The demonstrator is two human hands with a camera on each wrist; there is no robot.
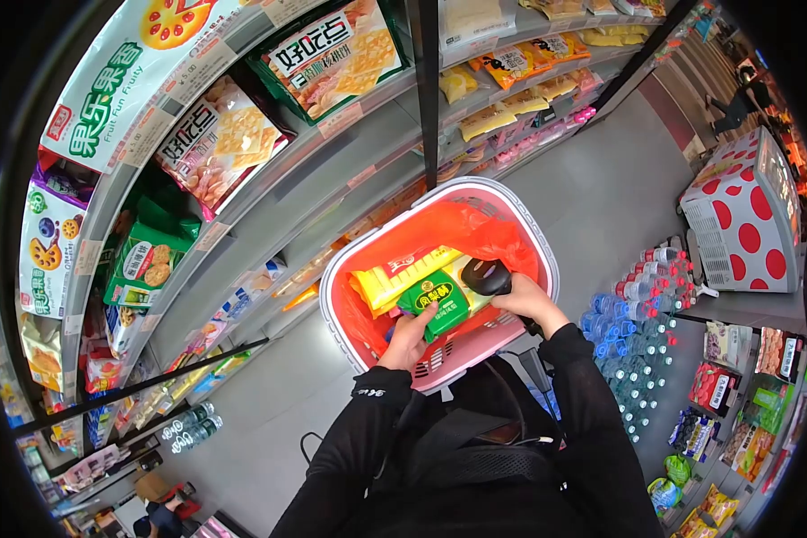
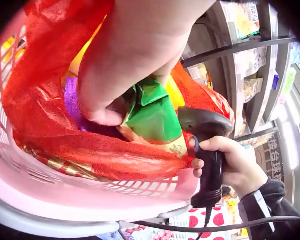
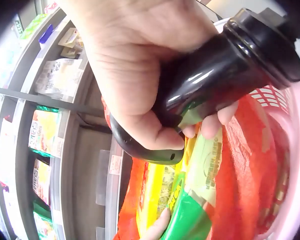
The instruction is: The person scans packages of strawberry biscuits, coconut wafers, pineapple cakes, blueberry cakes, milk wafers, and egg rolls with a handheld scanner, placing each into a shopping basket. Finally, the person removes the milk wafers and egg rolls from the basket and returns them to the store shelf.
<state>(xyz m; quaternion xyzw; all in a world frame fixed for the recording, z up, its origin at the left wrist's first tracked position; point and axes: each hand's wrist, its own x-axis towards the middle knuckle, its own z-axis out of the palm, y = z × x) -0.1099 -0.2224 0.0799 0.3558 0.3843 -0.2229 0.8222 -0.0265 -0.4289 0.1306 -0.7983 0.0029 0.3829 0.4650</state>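
In the head view, my left hand (image 1: 406,342) grips the near left end of a green and cream snack packet (image 1: 441,303), thumb on top. My right hand (image 1: 529,300) holds a black handheld barcode scanner (image 1: 486,277), its head over the packet's right end. The right wrist view shows the fingers wrapped round the scanner's handle (image 3: 210,75). Both hands are over a pink basket with a pale rim (image 1: 550,260), lined with a red plastic bag (image 1: 498,238). A yellow packet (image 1: 394,273) lies in the bag, and something purple (image 2: 72,102) shows beside my left hand.
Curved shelves with packaged snacks (image 1: 336,58) stand ahead and left. Bottled drinks (image 1: 632,359) and a white box with red dots (image 1: 740,215) are at the right. More packets (image 1: 717,390) sit low at the right. A cable (image 2: 230,225) hangs from the scanner.
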